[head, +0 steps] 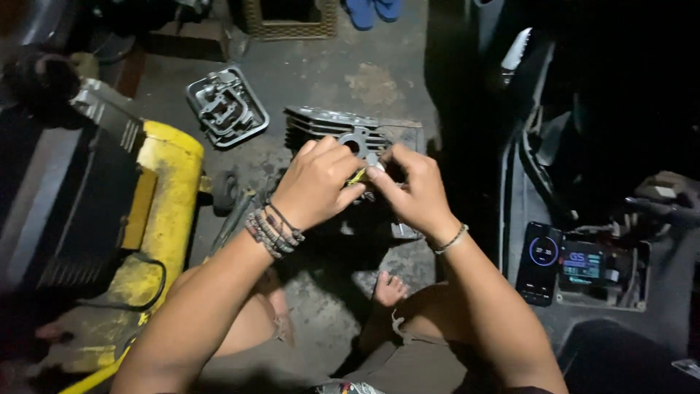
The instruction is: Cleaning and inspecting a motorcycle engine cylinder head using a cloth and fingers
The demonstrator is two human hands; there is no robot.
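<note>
Both my hands meet over a finned metal engine cylinder (343,128) standing on the concrete floor. My left hand (317,182), with several bead bracelets on the wrist, pinches a small yellow-handled tool (357,176) between thumb and fingers. My right hand (412,193), with a thin wrist band, grips the tool's other end and a small pale part. The tool's tip and the cylinder's near side are hidden behind the hands. My bare knees and one foot (389,290) show below.
A grey metal engine cover (226,106) lies on the floor at the back left. A yellow machine body (164,211) stands at the left. At the right, a phone (540,263) with a lit screen rests beside a small lit display (587,268) on a dark vehicle body.
</note>
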